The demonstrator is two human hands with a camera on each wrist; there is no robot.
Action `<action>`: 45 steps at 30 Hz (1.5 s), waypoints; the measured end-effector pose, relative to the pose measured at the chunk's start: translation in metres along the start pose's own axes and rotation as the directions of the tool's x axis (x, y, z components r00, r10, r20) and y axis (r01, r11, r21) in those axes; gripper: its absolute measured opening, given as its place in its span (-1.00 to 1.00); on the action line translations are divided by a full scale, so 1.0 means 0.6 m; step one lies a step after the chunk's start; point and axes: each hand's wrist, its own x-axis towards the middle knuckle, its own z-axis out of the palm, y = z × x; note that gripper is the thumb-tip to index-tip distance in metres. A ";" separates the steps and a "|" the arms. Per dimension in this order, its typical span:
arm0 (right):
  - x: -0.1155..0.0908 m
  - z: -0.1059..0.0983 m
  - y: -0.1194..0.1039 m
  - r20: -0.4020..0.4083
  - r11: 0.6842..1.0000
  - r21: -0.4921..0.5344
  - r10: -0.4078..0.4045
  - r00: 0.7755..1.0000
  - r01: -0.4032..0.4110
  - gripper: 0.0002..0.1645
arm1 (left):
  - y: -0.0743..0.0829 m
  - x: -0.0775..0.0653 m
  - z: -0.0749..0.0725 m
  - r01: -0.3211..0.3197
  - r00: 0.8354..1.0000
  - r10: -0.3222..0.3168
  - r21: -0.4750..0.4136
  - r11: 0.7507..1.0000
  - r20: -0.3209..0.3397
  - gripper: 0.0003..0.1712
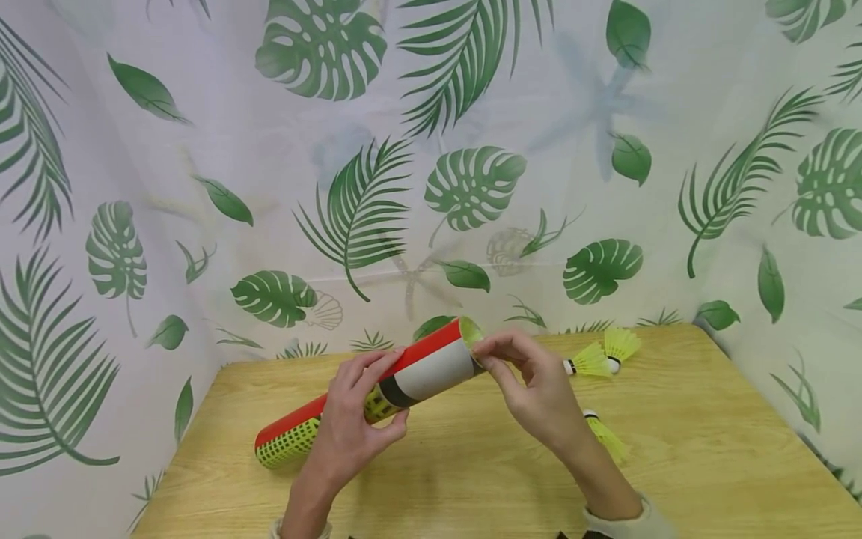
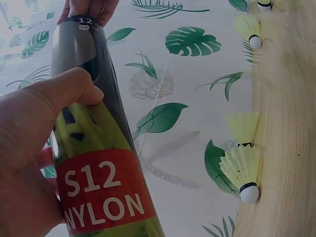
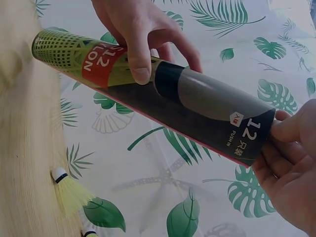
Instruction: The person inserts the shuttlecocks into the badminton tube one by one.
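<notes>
A long shuttlecock tube (image 1: 431,372), red, grey and black with yellow-green see-through parts, is held tilted above the table, its right end higher. My left hand (image 1: 350,419) grips it round the middle, thumb along the near side. At the raised end, my right hand (image 1: 539,389) pinches the rim with thumb and fingertips. Yellow-green shows inside that mouth; whether it is a shuttlecock or the tube's lining, I cannot tell. In the left wrist view, a red label (image 2: 106,190) reads "S12 NYLON". The right fingertips are partly hidden behind the tube's end in the right wrist view.
Two yellow shuttlecocks with white heads, one nearer (image 1: 590,361) and one farther (image 1: 621,344), lie close together at the table's back right. Another shuttlecock (image 1: 606,436) lies partly behind my right forearm. A leaf-printed cloth (image 1: 417,224) hangs behind the wooden table (image 1: 700,434).
</notes>
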 end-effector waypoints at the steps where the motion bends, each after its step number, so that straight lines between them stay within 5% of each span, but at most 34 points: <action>1: 0.001 -0.001 0.000 0.009 1.000 0.005 0.000 1.000 0.000 -0.73 | -0.001 0.000 0.000 -0.001 1.000 0.001 -0.001 1.000 0.000 -0.04; 10: -0.010 -0.034 -0.004 -0.029 0.998 0.063 0.014 0.999 -0.012 -0.65 | -0.008 0.001 -0.002 0.008 1.000 -0.008 0.008 1.000 -0.004 -0.04; 22: -0.090 -0.102 0.021 -0.065 0.962 -0.205 0.170 0.983 -0.180 -0.70 | -0.012 0.004 -0.011 0.026 1.000 -0.027 -0.016 1.000 -0.013 -0.04; 30: -0.153 -0.139 0.047 -0.135 0.820 -0.438 0.345 0.929 -0.368 -0.76 | -0.010 0.003 -0.012 0.032 0.999 -0.033 -0.028 0.999 -0.035 -0.03; 35: -0.180 -0.158 0.060 -0.152 0.755 -0.490 0.420 0.895 -0.437 -0.74 | -0.009 0.004 -0.014 0.025 0.999 -0.027 -0.039 0.999 -0.047 -0.03; 45: -0.195 -0.169 0.077 -0.131 0.585 -0.523 0.663 0.737 -0.620 -0.58 | -0.009 0.001 -0.014 0.044 0.999 -0.045 -0.047 0.998 -0.030 -0.04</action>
